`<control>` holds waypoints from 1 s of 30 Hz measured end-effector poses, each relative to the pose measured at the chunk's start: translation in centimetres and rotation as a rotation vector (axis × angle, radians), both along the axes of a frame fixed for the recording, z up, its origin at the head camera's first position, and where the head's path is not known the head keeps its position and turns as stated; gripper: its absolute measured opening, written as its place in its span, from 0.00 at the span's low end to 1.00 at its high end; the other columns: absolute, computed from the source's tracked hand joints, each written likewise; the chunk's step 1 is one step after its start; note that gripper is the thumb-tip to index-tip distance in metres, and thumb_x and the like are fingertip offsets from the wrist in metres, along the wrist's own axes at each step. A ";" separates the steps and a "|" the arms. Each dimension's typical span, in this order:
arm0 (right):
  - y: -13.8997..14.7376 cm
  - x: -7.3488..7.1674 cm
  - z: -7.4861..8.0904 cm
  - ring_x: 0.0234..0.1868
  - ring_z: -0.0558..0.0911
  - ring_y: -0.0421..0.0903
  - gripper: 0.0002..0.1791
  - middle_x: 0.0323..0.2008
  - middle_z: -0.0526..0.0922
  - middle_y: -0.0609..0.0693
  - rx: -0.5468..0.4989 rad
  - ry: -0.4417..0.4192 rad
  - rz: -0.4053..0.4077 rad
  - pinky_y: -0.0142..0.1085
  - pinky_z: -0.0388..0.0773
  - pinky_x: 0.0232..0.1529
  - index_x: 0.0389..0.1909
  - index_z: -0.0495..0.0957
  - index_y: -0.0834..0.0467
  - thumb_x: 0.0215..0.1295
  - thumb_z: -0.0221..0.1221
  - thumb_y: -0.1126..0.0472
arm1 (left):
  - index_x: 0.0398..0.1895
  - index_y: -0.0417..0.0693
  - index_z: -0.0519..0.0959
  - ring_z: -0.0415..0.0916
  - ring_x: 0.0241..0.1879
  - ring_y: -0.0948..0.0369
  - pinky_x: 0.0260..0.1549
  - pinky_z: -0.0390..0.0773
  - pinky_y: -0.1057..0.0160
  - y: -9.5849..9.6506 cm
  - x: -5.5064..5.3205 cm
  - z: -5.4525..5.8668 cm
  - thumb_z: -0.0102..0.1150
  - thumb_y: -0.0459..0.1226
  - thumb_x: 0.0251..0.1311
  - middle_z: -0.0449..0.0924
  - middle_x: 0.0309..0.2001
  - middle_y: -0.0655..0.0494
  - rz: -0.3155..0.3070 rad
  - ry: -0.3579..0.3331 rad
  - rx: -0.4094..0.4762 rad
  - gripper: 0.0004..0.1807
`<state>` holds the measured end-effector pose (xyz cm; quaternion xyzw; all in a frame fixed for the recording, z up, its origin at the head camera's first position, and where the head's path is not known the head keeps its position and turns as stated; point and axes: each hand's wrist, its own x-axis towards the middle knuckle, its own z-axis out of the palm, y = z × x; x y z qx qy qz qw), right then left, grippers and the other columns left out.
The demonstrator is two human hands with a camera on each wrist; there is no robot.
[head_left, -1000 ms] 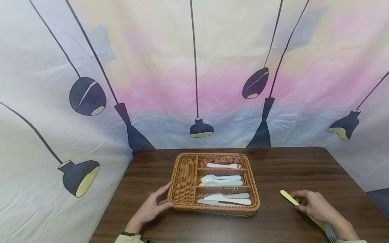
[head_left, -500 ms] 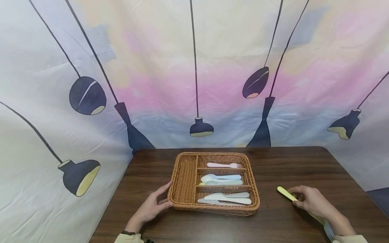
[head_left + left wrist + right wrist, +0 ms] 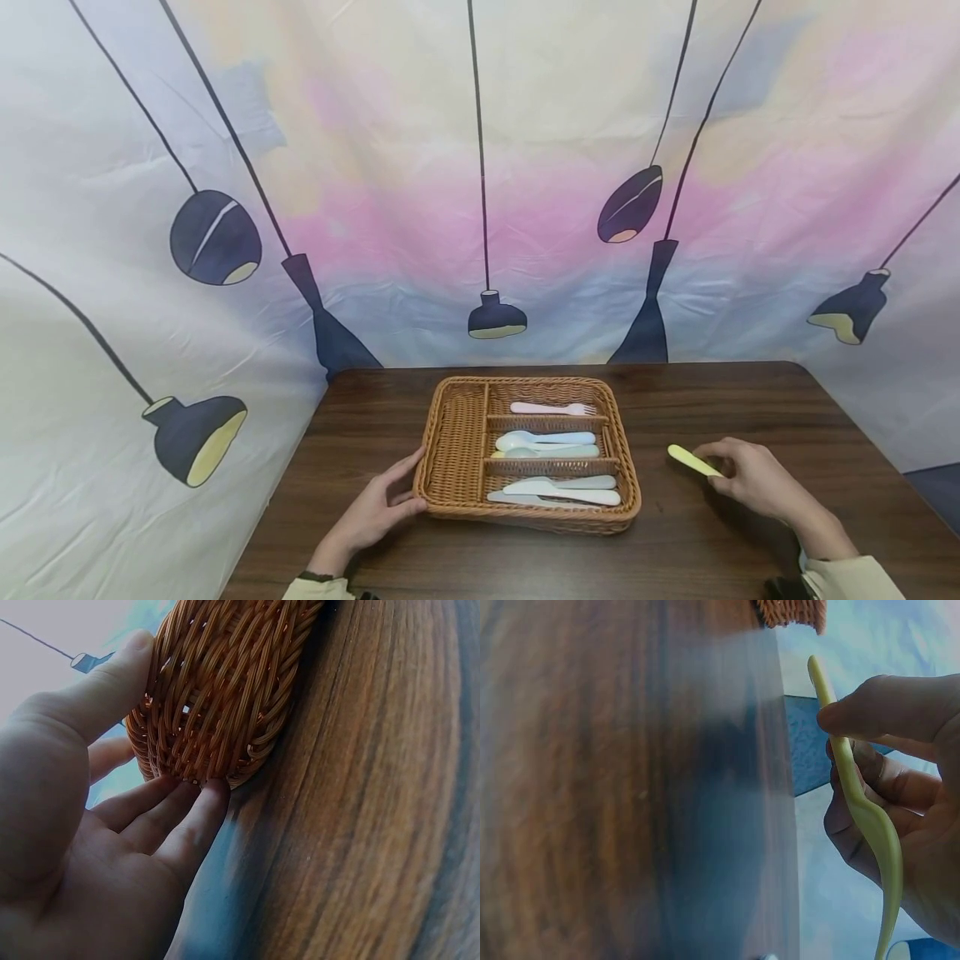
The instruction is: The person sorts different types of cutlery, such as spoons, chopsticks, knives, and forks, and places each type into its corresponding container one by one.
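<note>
A wicker cutlery basket (image 3: 525,517) with compartments rests on the table. My left hand (image 3: 372,515) touches its left end; in the left wrist view, the thumb lies along the rim and extended fingertips meet the woven wall (image 3: 217,697). Off the basket's right side, my right hand (image 3: 765,483) pinches a yellow fork (image 3: 688,459) by its handle, between thumb and fingers. The handle end points toward the basket. In the right wrist view the fork (image 3: 877,829) slopes down past the palm; its tines are out of sight.
In the basket, a pale pink fork (image 3: 551,409) lies in the back compartment, several spoons (image 3: 555,438) in the middle and several knives (image 3: 570,493) in front. Its left compartment (image 3: 459,433) shows bare weave. A printed cloth (image 3: 555,208) hangs behind the brown table (image 3: 712,400).
My right hand has moved up and left, bringing the yellow fork nearer the basket. The blue fork by the right wrist is now mostly hidden. Left hand and basket have stayed put.
</note>
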<state>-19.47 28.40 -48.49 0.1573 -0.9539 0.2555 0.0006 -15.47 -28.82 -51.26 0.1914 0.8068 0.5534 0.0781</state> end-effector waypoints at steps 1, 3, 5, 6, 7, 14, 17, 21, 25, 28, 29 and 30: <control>-0.1 -0.1 0.1 0.24 0.69 0.32 0.18 0.33 0.80 0.42 0.002 0.010 0.002 0.28 0.68 0.19 0.46 0.83 0.56 0.52 0.68 0.69 | 0.77 0.47 0.53 0.50 0.72 0.37 0.60 0.76 0.62 0.0 0.0 0.0 0.64 0.37 0.61 0.46 0.76 0.35 0.000 -0.003 0.000 0.44; -0.3 -0.3 0.3 0.24 0.69 0.33 0.18 0.33 0.80 0.42 0.007 0.025 0.005 0.28 0.68 0.19 0.46 0.83 0.56 0.52 0.68 0.69 | 0.77 0.48 0.53 0.50 0.72 0.37 0.60 0.76 0.62 0.0 0.1 0.0 0.64 0.37 0.61 0.46 0.76 0.35 0.001 -0.003 0.000 0.44; -0.5 -0.5 0.3 0.24 0.69 0.32 0.18 0.33 0.80 0.42 0.012 0.039 0.004 0.28 0.68 0.19 0.46 0.83 0.56 0.52 0.68 0.69 | 0.77 0.48 0.53 0.50 0.72 0.38 0.60 0.76 0.62 0.1 0.1 0.1 0.65 0.37 0.60 0.46 0.76 0.36 0.005 -0.009 0.001 0.44; -0.6 -0.6 0.3 0.25 0.69 0.32 0.18 0.33 0.80 0.42 0.014 0.046 0.004 0.28 0.68 0.19 0.46 0.83 0.56 0.52 0.68 0.69 | 0.77 0.48 0.53 0.50 0.72 0.38 0.60 0.76 0.62 0.1 0.1 0.1 0.65 0.37 0.60 0.46 0.76 0.36 0.004 -0.009 0.001 0.44; -0.7 -0.6 0.3 0.25 0.69 0.32 0.18 0.33 0.80 0.42 0.015 0.049 0.004 0.28 0.68 0.19 0.46 0.83 0.56 0.52 0.68 0.69 | 0.77 0.48 0.53 0.50 0.72 0.38 0.60 0.76 0.62 0.1 0.1 0.1 0.65 0.37 0.60 0.46 0.76 0.36 0.003 -0.008 0.001 0.44; -1.2 -1.1 0.5 0.26 0.69 0.32 0.18 0.33 0.79 0.42 -0.002 0.083 0.012 0.28 0.67 0.20 0.46 0.83 0.56 0.52 0.67 0.69 | 0.77 0.48 0.53 0.50 0.72 0.37 0.60 0.76 0.61 0.0 0.1 0.0 0.64 0.37 0.61 0.45 0.76 0.35 0.001 -0.007 0.003 0.44; -1.4 -1.1 0.7 0.26 0.70 0.32 0.18 0.32 0.79 0.42 -0.017 0.114 0.017 0.27 0.67 0.20 0.45 0.84 0.55 0.51 0.68 0.70 | 0.77 0.49 0.53 0.50 0.72 0.37 0.60 0.76 0.61 0.0 0.1 0.0 0.64 0.37 0.61 0.45 0.76 0.35 -0.001 -0.007 -0.001 0.44; -1.8 -1.2 1.0 0.26 0.69 0.32 0.18 0.31 0.79 0.41 -0.036 0.147 0.039 0.27 0.67 0.20 0.44 0.84 0.56 0.50 0.68 0.70 | 0.77 0.48 0.52 0.49 0.72 0.37 0.60 0.76 0.62 0.0 0.0 0.0 0.64 0.37 0.61 0.45 0.76 0.34 0.004 -0.014 -0.003 0.44; -2.4 -1.4 1.4 0.26 0.70 0.32 0.18 0.31 0.79 0.41 -0.040 0.162 0.038 0.27 0.66 0.21 0.44 0.84 0.55 0.51 0.68 0.71 | 0.77 0.48 0.52 0.50 0.72 0.38 0.60 0.76 0.63 0.0 0.1 0.0 0.65 0.37 0.61 0.46 0.76 0.35 0.016 -0.022 -0.003 0.44; -2.8 -1.4 1.6 0.27 0.70 0.32 0.18 0.32 0.79 0.41 -0.041 0.160 0.044 0.27 0.66 0.21 0.45 0.84 0.55 0.52 0.67 0.70 | 0.77 0.49 0.53 0.51 0.72 0.40 0.59 0.76 0.64 0.1 0.0 0.0 0.65 0.37 0.60 0.47 0.76 0.37 0.024 -0.029 -0.002 0.45; -2.9 -1.5 1.6 0.27 0.70 0.32 0.18 0.32 0.79 0.41 -0.041 0.160 0.050 0.27 0.66 0.21 0.45 0.84 0.55 0.52 0.67 0.70 | 0.77 0.49 0.53 0.51 0.72 0.40 0.59 0.76 0.64 0.0 0.0 0.0 0.66 0.37 0.60 0.47 0.76 0.37 0.024 -0.030 -0.005 0.45; -3.1 -1.5 1.7 0.28 0.71 0.32 0.18 0.32 0.79 0.41 -0.042 0.161 0.057 0.27 0.67 0.22 0.45 0.83 0.55 0.52 0.67 0.70 | 0.77 0.50 0.53 0.51 0.72 0.40 0.59 0.76 0.64 0.0 0.0 0.0 0.66 0.37 0.60 0.46 0.76 0.37 0.024 -0.030 -0.009 0.45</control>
